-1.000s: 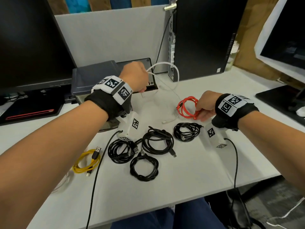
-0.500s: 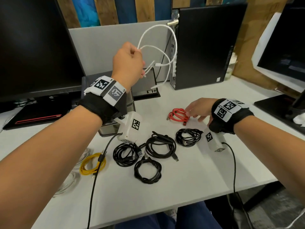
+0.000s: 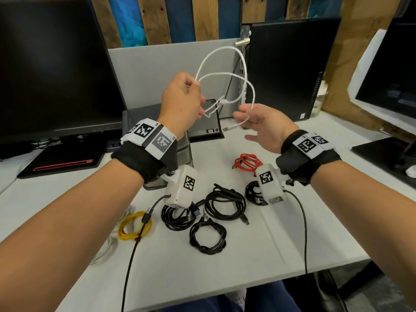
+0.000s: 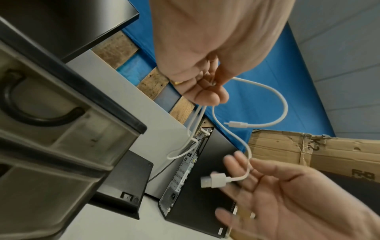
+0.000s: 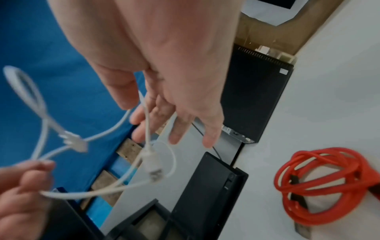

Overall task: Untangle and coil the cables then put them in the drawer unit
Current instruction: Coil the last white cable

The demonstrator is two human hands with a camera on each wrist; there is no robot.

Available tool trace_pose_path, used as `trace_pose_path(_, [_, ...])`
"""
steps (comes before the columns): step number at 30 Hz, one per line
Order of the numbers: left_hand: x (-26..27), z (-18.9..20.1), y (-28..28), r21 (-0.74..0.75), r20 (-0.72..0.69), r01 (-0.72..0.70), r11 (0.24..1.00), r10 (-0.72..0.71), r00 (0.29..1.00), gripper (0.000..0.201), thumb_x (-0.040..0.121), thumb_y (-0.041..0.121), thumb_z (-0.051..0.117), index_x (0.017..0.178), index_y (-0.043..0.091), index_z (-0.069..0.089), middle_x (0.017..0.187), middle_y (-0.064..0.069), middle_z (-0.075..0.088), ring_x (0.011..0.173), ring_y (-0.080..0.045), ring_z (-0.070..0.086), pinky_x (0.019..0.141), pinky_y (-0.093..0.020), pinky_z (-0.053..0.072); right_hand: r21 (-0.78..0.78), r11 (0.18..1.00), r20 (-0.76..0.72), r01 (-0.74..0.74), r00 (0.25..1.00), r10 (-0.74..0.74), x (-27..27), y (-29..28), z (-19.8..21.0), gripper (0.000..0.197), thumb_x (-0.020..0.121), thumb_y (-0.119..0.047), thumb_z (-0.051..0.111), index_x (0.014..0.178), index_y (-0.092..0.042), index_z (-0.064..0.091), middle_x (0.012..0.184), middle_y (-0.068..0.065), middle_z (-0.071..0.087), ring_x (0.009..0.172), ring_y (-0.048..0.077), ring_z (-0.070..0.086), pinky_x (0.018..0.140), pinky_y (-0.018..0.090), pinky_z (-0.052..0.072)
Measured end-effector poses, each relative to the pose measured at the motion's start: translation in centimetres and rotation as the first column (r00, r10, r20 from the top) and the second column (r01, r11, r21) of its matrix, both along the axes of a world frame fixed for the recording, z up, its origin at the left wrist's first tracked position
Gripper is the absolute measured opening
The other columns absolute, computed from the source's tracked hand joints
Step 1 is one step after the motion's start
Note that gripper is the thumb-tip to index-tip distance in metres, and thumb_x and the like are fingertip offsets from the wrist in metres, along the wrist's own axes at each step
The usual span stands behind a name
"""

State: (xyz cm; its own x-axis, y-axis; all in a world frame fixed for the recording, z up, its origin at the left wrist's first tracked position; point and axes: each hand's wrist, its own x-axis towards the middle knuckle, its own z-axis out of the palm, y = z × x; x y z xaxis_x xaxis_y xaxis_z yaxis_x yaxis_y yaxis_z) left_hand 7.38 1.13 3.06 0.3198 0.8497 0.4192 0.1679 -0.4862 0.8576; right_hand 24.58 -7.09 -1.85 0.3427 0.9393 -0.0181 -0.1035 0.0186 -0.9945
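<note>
Both hands are raised above the desk with the work held between them: the left hand point(image 3: 182, 102) has its fingers curled tight, pinching several loose loops of the thin white rubber-sheathed USB cable point(image 3: 244, 70), while the right hand point(image 3: 265, 124) is spread and relaxed, fingers nearly straight, with the strand just above the flat plug point(image 4: 213, 180) lying across them rather than being gripped. Judgement: the step in hand is freeing and coiling this white cable, which hangs in the air between the two hands in crossing loops. To do it well, the right hand should take the plug end, draw it out of the crossing, and lay even turns into the left hand's pinch without pulling the strand taut, since a tug may tighten the crossing into a knot. Count below the hands: four coiled black cables point(image 3: 226, 204) beneath and between the wrists, one coiled red cable point(image 3: 246, 163) just below the right hand, one coiled yellow cable point(image 3: 132, 226) below the left forearm; a pale cable outside the left forearm is too faint to count with confidence. One grey plastic drawer unit point(image 4: 61, 129) stands just under the left hand; none of these cables is yet in it
</note>
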Motion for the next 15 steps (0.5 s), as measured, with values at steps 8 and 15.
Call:
trace_pose_path(8, [-1.0,-2.3,-0.3,-0.282,-0.384,0.222,0.933,-0.322,0.865,0.011,0.095,0.012,0.043,0.094,0.019,0.051,0.097,-0.008,0.067,0.063,-0.014,0.057,0.058,-0.026,0.047,0.182,0.977,-0.231,0.11,0.971,-0.066,-1.2,-0.7,1.8,0.022,0.102,-0.024,0.037,0.109,-0.017,0.057,0.057,-0.003,0.037,0.046,0.009,0.035,0.046,0.023,0.04])
trace_pose_path(15, [-1.3,-3.8,-0.6,-0.199,-0.581,0.211,0.957,-0.288,0.761,0.036,0.095,0.043,0.05,0.074,0.014,0.055,0.076,0.005,0.062,0.066,-0.01,0.05,0.061,-0.025,0.039,0.243,0.959,-0.446,0.145,0.895,-0.023,-1.3,-0.9,3.6,0.034,0.103,-0.033,0.035,0.078,-0.016,0.052,0.053,-0.005,0.044,0.041,0.006,0.037,0.039,0.018,0.031])
